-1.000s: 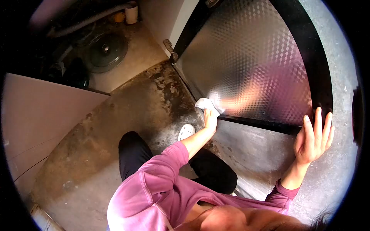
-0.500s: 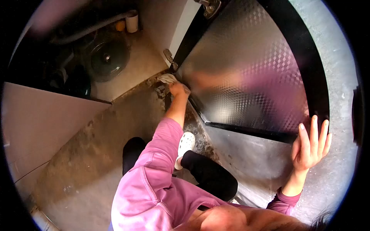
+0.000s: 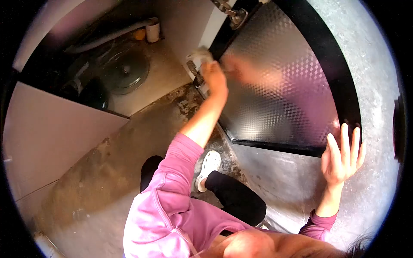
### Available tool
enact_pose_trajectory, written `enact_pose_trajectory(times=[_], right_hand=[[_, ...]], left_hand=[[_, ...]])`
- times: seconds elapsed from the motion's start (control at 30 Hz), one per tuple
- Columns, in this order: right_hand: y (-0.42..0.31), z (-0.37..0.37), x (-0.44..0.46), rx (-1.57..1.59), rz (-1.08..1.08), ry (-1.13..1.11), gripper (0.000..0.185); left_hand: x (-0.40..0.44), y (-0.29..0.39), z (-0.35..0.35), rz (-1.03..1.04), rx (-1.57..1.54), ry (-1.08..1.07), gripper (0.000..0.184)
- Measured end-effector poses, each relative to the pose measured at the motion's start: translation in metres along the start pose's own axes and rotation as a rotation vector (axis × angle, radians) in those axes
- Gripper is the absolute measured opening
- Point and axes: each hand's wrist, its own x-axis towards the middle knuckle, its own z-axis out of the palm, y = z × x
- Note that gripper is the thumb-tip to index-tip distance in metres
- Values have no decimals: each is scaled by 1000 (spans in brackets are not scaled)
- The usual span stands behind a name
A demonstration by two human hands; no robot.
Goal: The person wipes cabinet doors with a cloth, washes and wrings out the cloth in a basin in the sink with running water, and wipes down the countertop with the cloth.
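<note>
My left hand (image 3: 215, 79) is closed on a pale cloth (image 3: 198, 56), which is blurred by motion. It is at the hinge side of the cabinet door, by a metal hinge (image 3: 192, 68); whether the cloth touches the hinge I cannot tell. The open door (image 3: 284, 86) has a dark frame and a shiny, checkered panel that reflects my arm and sleeve. On the right, my right hand (image 3: 342, 161) lies with its fingers spread against the door's dark edge, holding nothing.
Inside the cabinet (image 3: 142, 96) are a round glass lid (image 3: 124, 71), a grey hose (image 3: 107, 36), a white pipe piece (image 3: 152, 32) and an orange object (image 3: 140, 34). Another hinge (image 3: 236, 17) is higher on the door. My foot in a white clog (image 3: 210, 165) stands on the stained floor (image 3: 99, 172).
My left hand has moved up with the cloth, from the floor-level cabinet corner to beside the hinge. My right hand stays on the door edge, and the view has shifted slightly.
</note>
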Motion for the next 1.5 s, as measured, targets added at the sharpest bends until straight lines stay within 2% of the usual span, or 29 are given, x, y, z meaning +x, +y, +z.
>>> enact_pose_trajectory(times=[0.03,0.07,0.1,0.17,0.27,0.4,0.43,0.57,0.67,0.73,0.8,0.83,0.87,0.93,0.97,1.03,1.07,1.1,1.13,1.17,1.2,1.23,1.27,1.3,1.33,1.37,1.43,1.47,1.5], right_hand=[[0,1,0,-1,-1,6,18],[0,1,0,0,-3,9,17],[1,2,-2,-2,0,10,16],[2,0,-2,11,-7,1,17],[3,1,-3,11,-14,0,17],[-2,0,4,-13,-34,9,15],[-2,1,5,-18,-38,21,15],[-5,-1,8,-24,-37,46,16],[-4,-2,8,-1,-41,59,17],[-3,-6,6,79,-37,40,22],[-2,-12,2,144,-14,-69,23],[-7,-17,2,214,21,-54,24],[-14,-23,1,284,59,-40,25],[-41,-33,-7,527,139,-22,32],[-60,-30,-13,695,178,-32,38],[-98,-19,-26,948,253,-61,54],[-114,-15,-29,949,256,-96,60],[-128,-8,-32,1094,346,-142,63],[-132,-5,-30,1172,310,-68,60],[-136,-2,-27,1247,269,3,58],[-140,9,-38,1230,351,104,53],[-127,6,-41,1257,335,105,49],[-115,0,-42,1291,318,103,44],[-104,-12,-38,1185,338,162,34],[-86,-20,-39,1098,342,267,27],[-67,-38,-35,1039,355,389,26],[-24,-52,-35,730,327,676,32],[-8,-60,-29,564,404,670,38],[3,-57,-25,561,491,579,39]], left_hand=[[-12,12,7,146,108,-29,39],[-31,49,3,398,331,-196,37],[-47,64,6,534,432,-212,35],[-80,80,28,635,570,-187,32],[-109,80,20,836,260,-372,33],[-153,29,-9,618,399,-572,24],[-166,15,-17,589,328,-600,21],[-207,-23,-52,622,375,-706,13],[-220,-38,-78,537,365,-712,11],[-222,-56,-89,126,116,-669,12],[-220,-68,-100,-409,-231,-543,13],[-215,-43,-111,-545,-261,-539,14],[-208,-24,-122,-542,-252,-549,14],[-196,8,-134,-751,-960,-909,16],[-202,55,-123,-825,-510,-466,26],[-201,82,-129,-926,-705,-603,46],[-204,106,-128,-958,-814,-694,53],[-207,122,-128,-996,-823,-867,60],[-210,133,-129,-1026,-833,-1039,67],[-212,140,-127,-780,-626,-1125,60],[-214,148,-126,-539,-406,-1169,52],[-199,164,-124,-587,-166,-1311,43],[-183,178,-125,-43,248,-1392,35],[-176,209,-114,324,464,-1380,30],[-174,226,-100,577,373,-1293,25],[-175,243,-88,584,322,-1213,21],[-171,263,-59,779,309,-1166,24],[-170,267,-47,827,303,-1155,25],[-173,264,-40,655,255,-1193,25]])
